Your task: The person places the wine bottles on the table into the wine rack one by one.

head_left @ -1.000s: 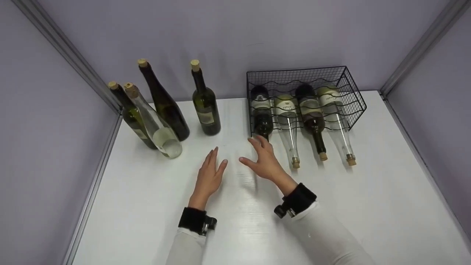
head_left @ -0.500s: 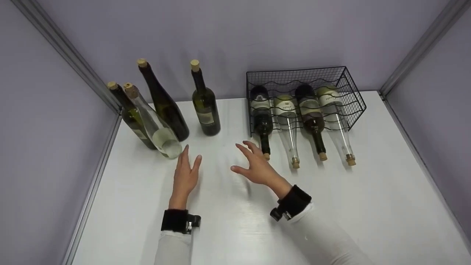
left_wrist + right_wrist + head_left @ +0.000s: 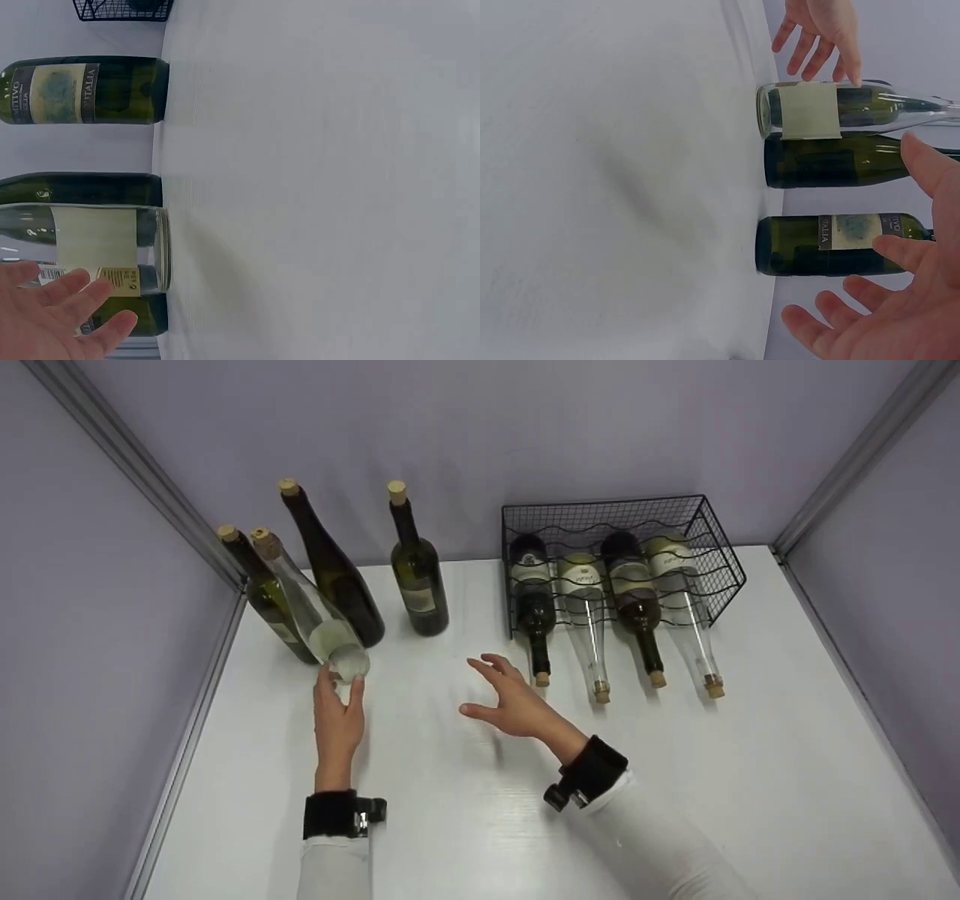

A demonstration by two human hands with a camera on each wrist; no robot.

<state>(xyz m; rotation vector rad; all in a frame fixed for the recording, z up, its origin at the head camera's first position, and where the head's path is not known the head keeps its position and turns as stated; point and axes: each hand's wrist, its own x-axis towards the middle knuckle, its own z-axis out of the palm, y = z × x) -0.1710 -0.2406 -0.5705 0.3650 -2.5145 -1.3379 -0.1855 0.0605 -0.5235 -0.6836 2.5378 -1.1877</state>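
My left hand (image 3: 339, 727) reaches to the base of a corked clear glass bottle (image 3: 309, 611), thumb and fingers spread on either side of its lower end. In the left wrist view, the fingers (image 3: 79, 300) are extended in front of the bottle's pale label. That bottle stands upright, just in front of a green wine bottle (image 3: 271, 607) and a tall dark wine bottle (image 3: 341, 581). My right hand (image 3: 517, 706) hovers over the middle of the table with fingers apart and nothing held. Beyond it stands another corked green wine bottle (image 3: 420, 585).
A black wire wine rack (image 3: 705, 498) stands at the back right. Several corked bottles lie in it, necks toward me, including a dark one (image 3: 535, 611) and a clear one (image 3: 589, 619). Walls border the white table (image 3: 465, 825) at the back and sides.
My left hand has moved left from mid-table to the clear bottle's base. My right hand has drifted slightly left, away from the rack's leftmost bottle. The bottles have stayed put.
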